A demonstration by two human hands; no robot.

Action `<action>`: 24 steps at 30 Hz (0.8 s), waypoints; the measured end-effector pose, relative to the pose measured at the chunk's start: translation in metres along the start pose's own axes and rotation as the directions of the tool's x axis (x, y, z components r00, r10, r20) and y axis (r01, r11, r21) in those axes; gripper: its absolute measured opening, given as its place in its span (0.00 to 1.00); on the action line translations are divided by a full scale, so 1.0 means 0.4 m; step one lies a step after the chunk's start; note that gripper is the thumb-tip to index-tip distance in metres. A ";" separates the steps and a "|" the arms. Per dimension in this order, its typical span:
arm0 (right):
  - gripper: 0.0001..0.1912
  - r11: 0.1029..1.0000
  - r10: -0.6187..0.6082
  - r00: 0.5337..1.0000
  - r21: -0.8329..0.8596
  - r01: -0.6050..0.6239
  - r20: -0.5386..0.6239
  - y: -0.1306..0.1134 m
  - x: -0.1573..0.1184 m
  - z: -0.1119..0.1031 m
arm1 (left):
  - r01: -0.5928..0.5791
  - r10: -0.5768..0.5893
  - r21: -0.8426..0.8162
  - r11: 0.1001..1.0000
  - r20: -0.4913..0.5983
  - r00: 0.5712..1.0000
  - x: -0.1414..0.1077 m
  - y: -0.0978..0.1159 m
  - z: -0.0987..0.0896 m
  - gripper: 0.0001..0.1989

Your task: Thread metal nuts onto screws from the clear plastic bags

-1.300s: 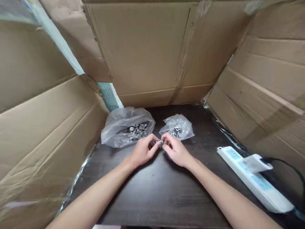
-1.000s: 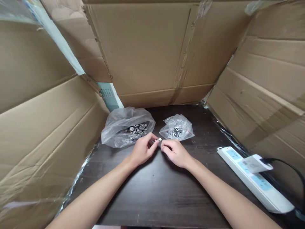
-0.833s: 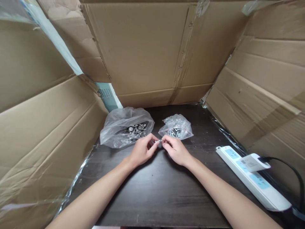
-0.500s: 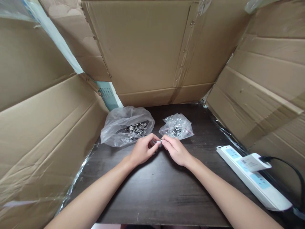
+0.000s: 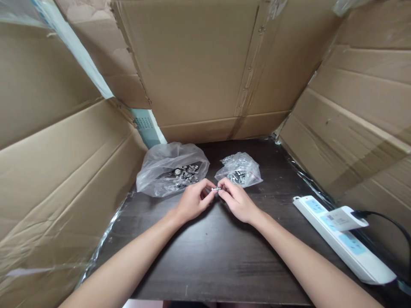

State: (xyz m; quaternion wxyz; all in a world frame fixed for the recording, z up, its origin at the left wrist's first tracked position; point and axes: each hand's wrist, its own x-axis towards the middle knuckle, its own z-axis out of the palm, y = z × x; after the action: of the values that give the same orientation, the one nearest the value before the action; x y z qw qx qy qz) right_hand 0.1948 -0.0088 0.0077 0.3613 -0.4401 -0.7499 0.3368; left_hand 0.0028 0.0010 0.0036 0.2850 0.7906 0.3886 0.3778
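Note:
A small silvery metal piece, like a screw (image 5: 216,189), is pinched between my two hands over the middle of the dark table. My left hand (image 5: 195,199) holds its left end with thumb and forefinger. At its right end are the closed fingertips of my right hand (image 5: 236,199). Behind my left hand lies an open clear plastic bag (image 5: 154,173) with several round-headed metal parts (image 5: 186,172) in it. A smaller clear bag (image 5: 245,162) of small screws (image 5: 236,176) rests just behind my right hand.
Cardboard walls (image 5: 199,68) enclose the dark tabletop (image 5: 205,265) at the back and both sides. On the right lies a white power strip (image 5: 369,261) with a white plug-in adapter (image 5: 342,218) and black cable (image 5: 390,221). Clear tape runs along the side edges.
My right fingers have shifted slightly on the metal piece, and more of it shows between the hands. Both hands stay in nearly the same place.

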 end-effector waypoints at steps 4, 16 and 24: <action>0.07 1.000 0.003 1.000 -0.001 -0.003 0.005 0.003 -0.001 0.002 | 0.006 -0.006 -0.008 1.000 0.008 1.000 -0.001 0.001 -0.001 0.07; 0.13 1.000 -0.013 1.000 -0.014 0.013 0.008 0.007 0.000 0.007 | -0.005 0.006 -0.032 0.999 0.036 0.999 -0.003 0.000 0.003 0.15; 0.15 0.999 -0.020 1.000 -0.045 0.020 0.007 0.010 -0.001 0.010 | -0.009 0.010 -0.024 1.000 0.026 1.000 -0.004 -0.003 0.005 0.10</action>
State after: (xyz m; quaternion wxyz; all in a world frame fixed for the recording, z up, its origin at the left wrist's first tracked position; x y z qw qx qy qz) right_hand 0.1933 -0.0083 0.0024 0.3522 -0.4395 -0.7629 0.3174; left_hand 0.0032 0.0001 0.0009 0.2975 0.7938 0.3768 0.3734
